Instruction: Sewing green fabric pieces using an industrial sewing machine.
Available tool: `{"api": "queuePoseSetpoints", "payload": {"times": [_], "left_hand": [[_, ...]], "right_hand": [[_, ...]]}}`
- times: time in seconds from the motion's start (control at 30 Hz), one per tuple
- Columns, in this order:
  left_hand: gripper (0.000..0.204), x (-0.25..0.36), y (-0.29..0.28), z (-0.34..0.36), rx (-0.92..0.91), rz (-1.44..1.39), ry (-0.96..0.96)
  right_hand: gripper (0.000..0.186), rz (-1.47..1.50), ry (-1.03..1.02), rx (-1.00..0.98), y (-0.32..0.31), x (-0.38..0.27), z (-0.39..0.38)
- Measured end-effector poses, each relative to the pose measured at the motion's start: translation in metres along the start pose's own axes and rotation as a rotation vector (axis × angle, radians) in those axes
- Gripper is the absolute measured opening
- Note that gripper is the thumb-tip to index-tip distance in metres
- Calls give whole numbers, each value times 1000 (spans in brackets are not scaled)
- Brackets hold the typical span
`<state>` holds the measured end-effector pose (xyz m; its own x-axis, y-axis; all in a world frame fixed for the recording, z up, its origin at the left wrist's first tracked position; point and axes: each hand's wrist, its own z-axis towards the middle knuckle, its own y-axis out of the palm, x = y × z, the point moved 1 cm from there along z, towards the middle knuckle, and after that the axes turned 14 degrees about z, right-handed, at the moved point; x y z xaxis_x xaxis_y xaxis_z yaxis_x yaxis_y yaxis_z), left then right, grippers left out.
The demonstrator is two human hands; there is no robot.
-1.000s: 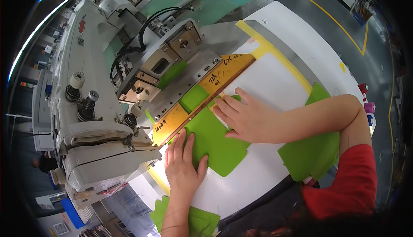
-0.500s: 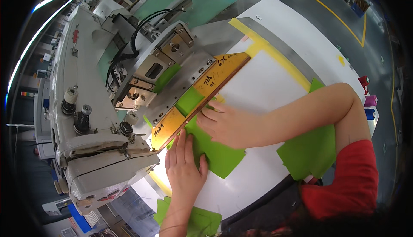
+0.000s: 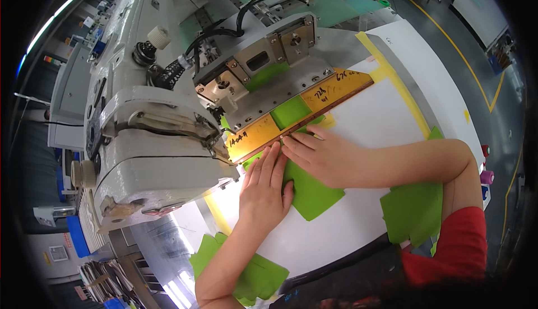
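Note:
A bright green fabric piece (image 3: 314, 200) lies on the white work surface, its far edge running under a yellow-orange plate (image 3: 255, 141) with a brown front edge. More green shows in a cut-out in the plate's middle. My left hand (image 3: 263, 191) rests flat on the left part of the fabric, fingers stretched out and tips at the plate's front edge. Beside it, my right hand (image 3: 328, 155) lies on the fabric with fingers spread, fingertips by the same edge. A metal clamp (image 3: 280, 99) holds the plate from behind, and the white sewing machine head (image 3: 162, 169) stands left of it.
Green fabric pieces (image 3: 412, 211) lie under my right forearm, with another pile (image 3: 260, 278) by my left forearm. Yellow tape (image 3: 398, 90) marks the work surface. Spools of thread (image 3: 486, 177) stand at the right edge. Black cables (image 3: 241, 26) loop above the clamp.
The whole view has shifted, so the machine, plate and hands appear farther right. Both hands stay flat on the green fabric along the plate's front edge.

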<state>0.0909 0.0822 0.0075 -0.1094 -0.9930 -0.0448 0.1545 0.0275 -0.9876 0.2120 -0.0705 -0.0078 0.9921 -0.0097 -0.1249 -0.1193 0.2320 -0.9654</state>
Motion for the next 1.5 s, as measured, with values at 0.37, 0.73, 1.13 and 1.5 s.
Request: {"api": "queuePoseSetpoints", "payload": {"times": [0.37,0.73,1.13,1.5], "left_hand": [[63,-3,-3,-35,25,90,-147],[67,-5,2,-35,32,35,-190],[65,-4,1,-34,42,91,-163],[66,-4,-1,-36,34,86,-181]], "right_hand": [[51,-83,101,-88,-1,-11,-3],[48,-90,78,-74,-4,-9,-11],[45,66,108,18,-3,-3,-16],[46,-34,46,-29,-4,-3,-16]]}}
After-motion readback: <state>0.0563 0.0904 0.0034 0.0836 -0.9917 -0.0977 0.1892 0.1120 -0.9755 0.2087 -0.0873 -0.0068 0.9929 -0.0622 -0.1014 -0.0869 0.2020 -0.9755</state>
